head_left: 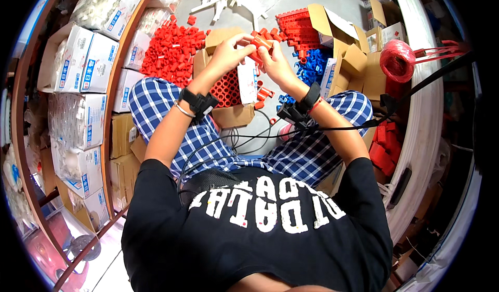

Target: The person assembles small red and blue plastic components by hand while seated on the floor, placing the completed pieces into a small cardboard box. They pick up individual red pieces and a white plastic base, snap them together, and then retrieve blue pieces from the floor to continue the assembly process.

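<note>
A stockroom: shelves of boxed goods, heaped red fittings.

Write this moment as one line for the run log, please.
left hand: holds red fittings | right hand: holds same | open box of red fittings: below hands | red pile: left

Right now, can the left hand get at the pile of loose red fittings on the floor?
Probably yes: the left hand is beside the pile of red fittings with nothing between, though both hands grip a red fitting first.
</note>
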A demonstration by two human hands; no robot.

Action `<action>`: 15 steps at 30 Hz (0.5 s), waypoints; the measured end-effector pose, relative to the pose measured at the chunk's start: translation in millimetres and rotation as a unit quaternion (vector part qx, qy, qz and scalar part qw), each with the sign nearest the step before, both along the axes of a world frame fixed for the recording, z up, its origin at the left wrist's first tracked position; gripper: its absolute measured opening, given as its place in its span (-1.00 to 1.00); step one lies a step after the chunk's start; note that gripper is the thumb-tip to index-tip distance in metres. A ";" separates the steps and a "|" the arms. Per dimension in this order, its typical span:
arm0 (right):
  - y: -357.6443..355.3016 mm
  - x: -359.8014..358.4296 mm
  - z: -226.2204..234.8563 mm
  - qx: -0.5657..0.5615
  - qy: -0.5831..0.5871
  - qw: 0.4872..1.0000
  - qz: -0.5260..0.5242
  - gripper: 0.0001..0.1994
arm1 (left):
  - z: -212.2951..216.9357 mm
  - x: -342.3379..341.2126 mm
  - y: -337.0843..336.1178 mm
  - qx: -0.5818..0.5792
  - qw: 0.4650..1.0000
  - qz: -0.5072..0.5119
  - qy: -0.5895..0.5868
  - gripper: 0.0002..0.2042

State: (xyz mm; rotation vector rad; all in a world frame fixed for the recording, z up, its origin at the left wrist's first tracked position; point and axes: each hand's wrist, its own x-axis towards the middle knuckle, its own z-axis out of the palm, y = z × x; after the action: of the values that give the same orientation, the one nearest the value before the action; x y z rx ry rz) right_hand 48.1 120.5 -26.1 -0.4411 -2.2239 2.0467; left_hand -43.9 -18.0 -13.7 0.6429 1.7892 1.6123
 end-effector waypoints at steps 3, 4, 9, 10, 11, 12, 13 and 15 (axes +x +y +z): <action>-3.5 2.2 -1.2 0.023 0.005 0.999 0.026 -0.75 | 2.5 -3.2 -8.3 -0.050 0.998 -0.016 -0.033 -0.74; -5.2 1.3 -2.4 0.039 0.013 0.998 0.042 -0.77 | 2.5 -3.3 -11.1 -0.070 0.996 -0.012 -0.046 -0.74; -7.7 -3.6 -26.4 0.070 0.023 0.996 0.048 -0.70 | -0.2 -0.3 -24.1 -0.105 0.991 -0.026 -0.078 -0.66; -7.9 -4.1 -29.1 0.058 0.009 0.997 0.058 -0.68 | 1.0 1.2 -25.7 -0.111 0.984 -0.032 -0.135 -0.63; -10.9 -4.7 -31.9 0.044 -0.005 0.997 0.071 -0.67 | 0.5 2.6 -29.8 -0.101 0.981 -0.044 -0.163 -0.58; -15.2 -5.3 -32.6 0.044 0.013 0.997 0.069 -0.65 | 0.1 3.9 -33.8 -0.083 0.977 -0.053 -0.189 -0.59; -18.7 -8.1 -38.2 0.060 0.038 0.995 0.077 -0.66 | -0.4 6.2 -35.7 -0.063 0.970 -0.042 -0.229 -0.61; -25.3 -13.0 -43.2 0.043 0.038 0.993 0.098 -0.66 | -6.6 4.7 -42.5 -0.025 0.959 -0.023 -0.283 -0.66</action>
State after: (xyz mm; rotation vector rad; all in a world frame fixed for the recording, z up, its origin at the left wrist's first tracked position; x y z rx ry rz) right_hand 35.1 95.2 -69.4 -0.1380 -2.3832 2.0062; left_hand -39.1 -60.5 -20.2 0.1651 1.3724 1.5174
